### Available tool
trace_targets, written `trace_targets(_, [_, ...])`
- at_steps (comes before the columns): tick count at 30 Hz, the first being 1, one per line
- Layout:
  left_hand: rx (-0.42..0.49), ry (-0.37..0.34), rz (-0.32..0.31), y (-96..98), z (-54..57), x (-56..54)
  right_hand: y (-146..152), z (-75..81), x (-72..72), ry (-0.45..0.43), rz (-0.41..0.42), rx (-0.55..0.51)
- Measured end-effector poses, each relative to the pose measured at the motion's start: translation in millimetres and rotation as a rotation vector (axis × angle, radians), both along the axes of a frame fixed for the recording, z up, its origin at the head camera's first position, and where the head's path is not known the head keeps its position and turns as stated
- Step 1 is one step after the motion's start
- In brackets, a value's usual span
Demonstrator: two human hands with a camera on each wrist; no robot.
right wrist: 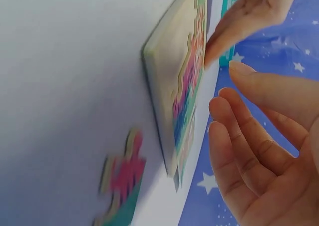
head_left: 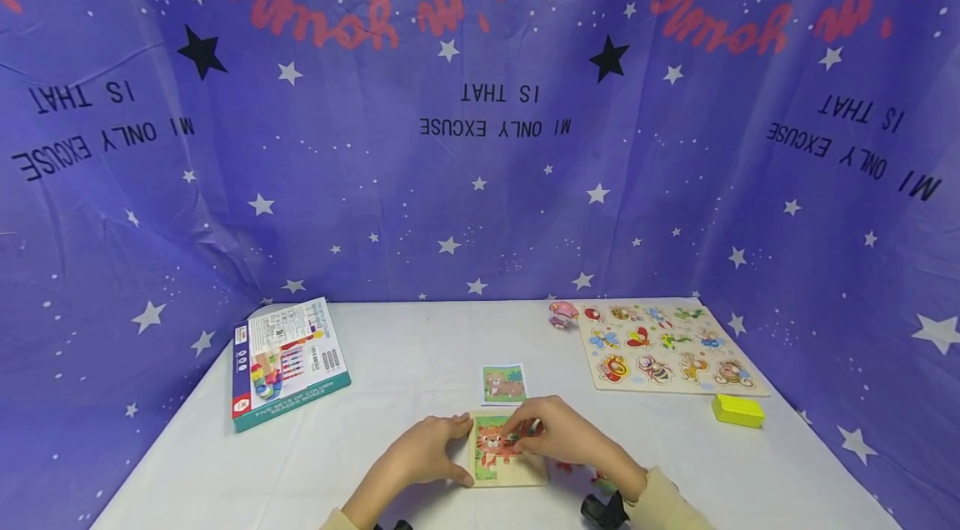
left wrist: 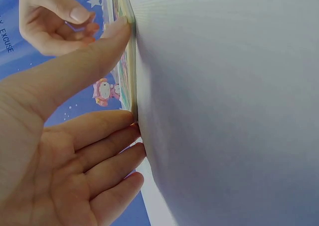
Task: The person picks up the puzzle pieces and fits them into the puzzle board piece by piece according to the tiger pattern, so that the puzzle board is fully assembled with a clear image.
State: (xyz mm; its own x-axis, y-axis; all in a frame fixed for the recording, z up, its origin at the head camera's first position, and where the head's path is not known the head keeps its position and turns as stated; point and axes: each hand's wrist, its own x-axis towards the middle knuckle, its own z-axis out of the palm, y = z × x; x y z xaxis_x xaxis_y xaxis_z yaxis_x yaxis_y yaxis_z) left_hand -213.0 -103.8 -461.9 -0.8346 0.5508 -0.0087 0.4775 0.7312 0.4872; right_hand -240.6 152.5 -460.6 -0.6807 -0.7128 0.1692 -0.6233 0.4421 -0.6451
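A wooden jigsaw board [head_left: 521,476] lies on the table, its upper and left parts filled with pieces showing an orange striped animal [head_left: 491,440]; bare wood shows at lower right. My left hand [head_left: 427,451] touches the board's left edge, thumb near the lower corner and straight fingers at the upper one. Over the board's right side hovers my right hand [head_left: 562,430], fingers loosely bent with nothing between thumb and fingertips [right wrist: 219,131]. A loose red-and-green jigsaw piece [right wrist: 127,178] lies beside the board. Just beyond the board is a picture card [head_left: 503,385] with a brown animal.
At the back left lies a teal-edged toy box [head_left: 292,363]. A peg puzzle board of insects [head_left: 660,347] is at the back right, with a pink figurine [head_left: 562,315] beside it and a yellow block [head_left: 738,411] in front. A purple starry cloth [head_left: 480,213] surrounds the table.
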Motion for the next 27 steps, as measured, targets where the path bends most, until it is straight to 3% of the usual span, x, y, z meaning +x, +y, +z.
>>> trace_targets(13, [0.006, -0.029, 0.007, 0.0, -0.9, -1.5, 42, 3.3, 7.3, -0.028, -0.020, -0.004])
trace_targets(27, [0.006, -0.033, 0.013, 0.2, -0.6, -0.9, 92, 8.6, 27.6, -0.090, -0.057, 0.043])
